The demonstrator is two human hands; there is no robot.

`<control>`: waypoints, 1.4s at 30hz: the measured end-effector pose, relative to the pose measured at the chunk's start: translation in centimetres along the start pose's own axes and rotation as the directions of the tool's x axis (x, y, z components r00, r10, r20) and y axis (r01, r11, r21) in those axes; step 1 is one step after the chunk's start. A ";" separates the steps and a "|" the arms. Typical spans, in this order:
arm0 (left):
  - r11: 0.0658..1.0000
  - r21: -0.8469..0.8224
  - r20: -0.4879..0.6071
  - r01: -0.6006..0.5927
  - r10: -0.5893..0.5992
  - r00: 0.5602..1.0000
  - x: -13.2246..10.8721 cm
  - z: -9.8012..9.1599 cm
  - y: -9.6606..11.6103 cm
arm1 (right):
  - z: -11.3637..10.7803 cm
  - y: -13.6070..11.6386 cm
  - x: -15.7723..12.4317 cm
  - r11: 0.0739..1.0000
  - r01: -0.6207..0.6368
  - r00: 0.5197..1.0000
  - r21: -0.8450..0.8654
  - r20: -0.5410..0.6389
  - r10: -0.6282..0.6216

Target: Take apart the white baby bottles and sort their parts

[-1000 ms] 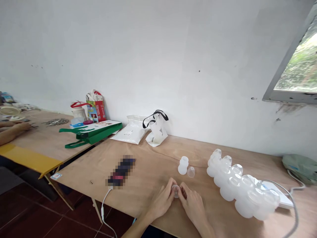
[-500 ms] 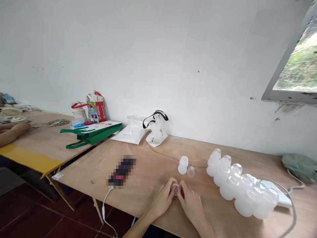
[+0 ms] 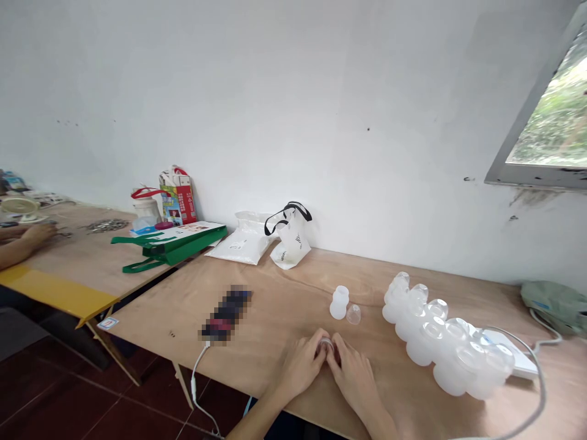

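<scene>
My left hand [image 3: 302,365] and my right hand [image 3: 351,366] meet near the table's front edge, fingers bent around a small round clear piece with a pale rim [image 3: 325,342]. Fingers and thumbs cover most of it, so its kind cannot be told. Just beyond the hands stands a white translucent bottle [image 3: 339,303] with a narrowed waist and no cap. Beside the bottle, on its right, a clear domed cap [image 3: 353,315] rests on the wood.
Several capped translucent bottles [image 3: 428,330] stand in a slanting row at right, before a white box [image 3: 513,354] and a grey cable [image 3: 543,391]. A phone [image 3: 227,313] on a cord lies left. Bags [image 3: 288,244] lean on the wall. Another person's hand [image 3: 39,235] is at far left.
My fingers now cover more of the clear piece, and the thumbs have come closer together over it. The view has shifted very slightly; the bottles and cap stay in place.
</scene>
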State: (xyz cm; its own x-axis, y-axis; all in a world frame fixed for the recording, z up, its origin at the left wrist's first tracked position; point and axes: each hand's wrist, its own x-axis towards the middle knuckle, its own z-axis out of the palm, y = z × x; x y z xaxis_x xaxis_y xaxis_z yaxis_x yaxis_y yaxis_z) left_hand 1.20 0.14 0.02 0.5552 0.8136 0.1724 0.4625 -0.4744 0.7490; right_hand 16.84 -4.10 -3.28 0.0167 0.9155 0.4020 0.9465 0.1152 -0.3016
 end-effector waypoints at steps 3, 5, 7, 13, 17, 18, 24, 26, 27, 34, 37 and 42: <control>1.000 0.022 0.008 0.010 -0.010 1.000 0.0 0.0 0.1 | 0.0 0.0 0.0 1.000 0.008 1.000 0.000 0.003 -0.008; 0.999 0.036 0.007 0.010 -0.010 1.000 0.0 0.0 0.1 | 0.0 0.0 0.0 1.000 0.014 1.000 0.003 0.006 -0.014; 0.999 0.047 0.008 0.002 -0.003 1.000 0.0 -0.1 0.2 | -0.1 0.0 0.0 1.000 0.021 1.000 0.004 0.009 -0.021; 0.997 0.077 0.023 0.009 -0.011 1.000 -0.1 -0.5 0.6 | -0.1 0.0 -0.1 1.000 0.022 1.000 0.001 0.002 -0.022; 0.999 0.039 0.027 -0.003 0.002 1.000 -0.1 -0.5 0.6 | -0.2 0.0 0.0 0.999 0.036 0.999 0.010 -0.008 -0.036; 1.000 0.031 0.023 -0.001 0.000 1.000 -0.1 -0.4 0.6 | -0.2 -0.1 0.0 0.999 0.037 0.999 0.012 -0.010 -0.037; 0.994 -0.067 -0.036 0.090 -0.093 0.995 -0.2 0.3 -0.2 | -0.2 -0.1 0.0 0.999 0.035 0.999 0.002 -0.019 -0.035; 0.992 -0.085 -0.035 0.097 -0.100 0.994 -0.2 0.4 -0.5 | 0.0 -0.1 -0.1 0.999 0.035 0.999 0.001 -0.021 -0.035; 0.992 -0.089 -0.035 0.093 -0.097 0.995 -0.1 0.5 -0.6 | 0.0 -0.2 -0.1 0.999 0.032 0.999 -0.001 -0.022 -0.032; 0.984 -0.157 -0.067 0.086 -0.097 0.993 0.1 0.4 -0.4 | -0.2 -0.5 -0.2 1.000 -0.001 1.000 -0.024 0.032 0.001; 0.976 -0.186 -0.065 0.113 -0.127 0.990 0.1 0.4 -0.2 | -0.4 -0.7 -0.1 1.000 -0.008 0.999 0.013 0.031 0.008; 0.966 -0.237 -0.064 0.106 -0.125 0.990 0.0 0.4 -0.2 | -0.7 -0.7 0.0 0.995 -0.048 0.999 0.084 0.007 0.048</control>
State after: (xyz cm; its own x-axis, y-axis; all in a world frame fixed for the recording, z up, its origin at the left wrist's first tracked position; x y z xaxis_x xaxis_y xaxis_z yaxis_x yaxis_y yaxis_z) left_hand 1.42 0.10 -0.40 0.4480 0.8862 0.1183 0.3415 -0.2919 0.8934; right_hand 16.44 -4.48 -2.49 0.0599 0.9225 0.3814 0.9139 0.1030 -0.3926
